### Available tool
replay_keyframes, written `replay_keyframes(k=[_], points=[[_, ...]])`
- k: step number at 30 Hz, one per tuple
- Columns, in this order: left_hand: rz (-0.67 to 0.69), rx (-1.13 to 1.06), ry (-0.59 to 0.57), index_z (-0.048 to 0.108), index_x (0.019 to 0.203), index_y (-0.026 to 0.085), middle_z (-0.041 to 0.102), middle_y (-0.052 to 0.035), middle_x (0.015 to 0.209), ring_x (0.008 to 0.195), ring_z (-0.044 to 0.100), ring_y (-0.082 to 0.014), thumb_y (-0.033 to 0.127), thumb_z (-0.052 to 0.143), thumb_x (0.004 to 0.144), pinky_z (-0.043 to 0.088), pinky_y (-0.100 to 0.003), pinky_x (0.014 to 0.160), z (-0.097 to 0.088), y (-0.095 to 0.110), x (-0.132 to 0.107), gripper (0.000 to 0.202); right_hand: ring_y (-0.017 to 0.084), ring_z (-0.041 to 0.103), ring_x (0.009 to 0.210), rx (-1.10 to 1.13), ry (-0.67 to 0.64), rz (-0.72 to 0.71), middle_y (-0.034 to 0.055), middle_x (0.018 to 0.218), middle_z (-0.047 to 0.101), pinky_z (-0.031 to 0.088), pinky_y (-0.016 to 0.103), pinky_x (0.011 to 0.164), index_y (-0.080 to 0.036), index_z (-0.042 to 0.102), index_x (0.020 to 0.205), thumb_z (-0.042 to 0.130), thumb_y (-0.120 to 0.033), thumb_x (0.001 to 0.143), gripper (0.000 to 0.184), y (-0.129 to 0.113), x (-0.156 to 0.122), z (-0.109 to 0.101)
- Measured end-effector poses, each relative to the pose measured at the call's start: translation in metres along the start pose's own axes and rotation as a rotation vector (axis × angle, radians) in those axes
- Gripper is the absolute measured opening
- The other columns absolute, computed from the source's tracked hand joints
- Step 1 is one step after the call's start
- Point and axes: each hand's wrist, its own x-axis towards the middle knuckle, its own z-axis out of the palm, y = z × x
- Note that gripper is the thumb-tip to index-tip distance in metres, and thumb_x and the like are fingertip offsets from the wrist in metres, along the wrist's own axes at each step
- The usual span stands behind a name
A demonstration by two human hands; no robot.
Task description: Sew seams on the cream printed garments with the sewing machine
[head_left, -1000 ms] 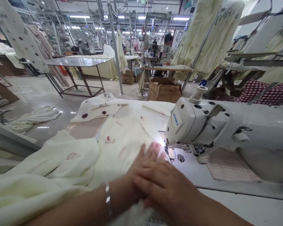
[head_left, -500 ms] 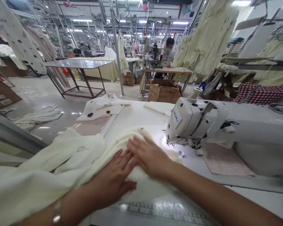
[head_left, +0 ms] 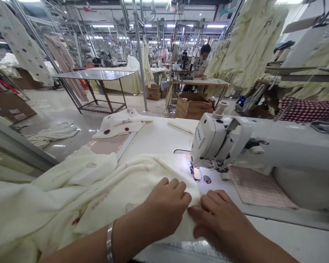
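Grips the cream cloth point(head_left: 137, 175) in both hands: curls the left hand point(head_left: 164, 206) nearly closed on top, pinches the right edge between thumb and bent fingers of the right hand point(head_left: 222, 219), with fingertips partly hidden. Probably holds it so to keep the edge even near the sewing machine point(head_left: 212, 140), just beyond the grip. Trails slack leftward, likely to avoid dragging. Rests on a white worktop point(head_left: 160, 135), above a ruler scale point(head_left: 186, 249). Farther off, faces a metal-framed table point(head_left: 95, 75) and hanging garments point(head_left: 249, 44).
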Motion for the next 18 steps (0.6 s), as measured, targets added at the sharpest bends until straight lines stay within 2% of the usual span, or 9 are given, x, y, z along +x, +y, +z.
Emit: replay_keyframes(k=[2,4,6,10,12,14,16,18], points=[[0.026,0.046,0.086,0.047,0.073,0.018,0.050,-0.0044,0.077,0.070,0.046,-0.0209,0.014,0.050,0.074,0.037,-0.034,0.059,0.005,-0.004,0.009,0.005,0.018,0.048,0.068,-0.003,-0.080,0.080,-0.0001,0.072,0.053,0.036,0.033,0.063,-0.025,0.060,0.094,0.062,-0.060,0.071,0.042,0.002,0.000,0.005],[0.045,0.078,0.158,0.045,0.071,0.018,0.048,-0.0035,0.074,0.068,0.045,-0.0198,0.011,0.048,0.076,0.035,-0.033,0.057,0.008,-0.008,0.012,0.009,0.019,0.049,0.068,-0.016,-0.120,0.121,0.0005,0.074,0.052,0.036,0.033,0.063,-0.027,0.058,0.107,0.060,-0.071,0.062,0.063,0.005,-0.002,0.005],[0.090,0.086,0.193,0.043,0.069,0.019,0.046,-0.0021,0.071,0.065,0.043,-0.0186,0.009,0.045,0.077,0.034,-0.032,0.056,0.012,-0.009,0.013,0.012,0.020,0.049,0.069,-0.007,-0.143,0.155,0.0010,0.074,0.051,0.036,0.033,0.062,-0.028,0.058,0.107,0.059,-0.075,0.058,0.068,0.007,-0.005,0.001],[0.112,0.007,0.127,0.046,0.075,0.019,0.048,-0.0019,0.073,0.066,0.045,-0.0194,0.017,0.048,0.080,0.036,-0.034,0.057,0.023,-0.001,0.010,0.005,0.020,0.048,0.070,0.086,-0.205,0.192,0.0011,0.077,0.051,0.037,0.033,0.062,-0.031,0.060,0.098,0.062,-0.072,0.059,0.057,0.014,-0.011,-0.004],[0.082,-0.024,0.084,0.047,0.080,0.018,0.049,-0.0027,0.077,0.068,0.046,-0.0201,0.019,0.047,0.082,0.038,-0.035,0.059,0.027,0.002,0.007,0.002,0.019,0.049,0.071,0.116,-0.166,0.168,0.0018,0.078,0.051,0.037,0.032,0.062,-0.029,0.060,0.100,0.059,-0.060,0.074,0.040,0.022,-0.016,-0.004],[0.075,-0.040,0.062,0.048,0.082,0.018,0.050,-0.0026,0.078,0.068,0.046,-0.0195,0.018,0.047,0.082,0.039,-0.035,0.060,0.027,0.004,0.005,0.001,0.018,0.050,0.071,0.131,-0.093,0.164,0.0025,0.077,0.052,0.038,0.031,0.062,-0.025,0.059,0.101,0.050,-0.040,0.088,0.022,0.033,-0.020,-0.003],[0.072,-0.032,0.049,0.048,0.082,0.018,0.050,-0.0022,0.076,0.066,0.045,-0.0188,0.016,0.048,0.081,0.038,-0.034,0.058,0.026,0.004,0.007,0.002,0.017,0.051,0.074,0.141,-0.034,0.184,0.0028,0.078,0.055,0.040,0.030,0.065,-0.022,0.057,0.103,0.045,-0.027,0.091,0.018,0.042,-0.021,0.000],[0.095,-0.005,0.058,0.047,0.078,0.018,0.049,-0.0016,0.073,0.062,0.044,-0.0179,0.015,0.048,0.081,0.036,-0.033,0.055,0.025,0.004,0.012,0.004,0.016,0.052,0.075,0.130,-0.013,0.197,0.0023,0.079,0.057,0.040,0.030,0.066,-0.021,0.058,0.100,0.047,-0.026,0.090,0.016,0.046,-0.019,0.002]])
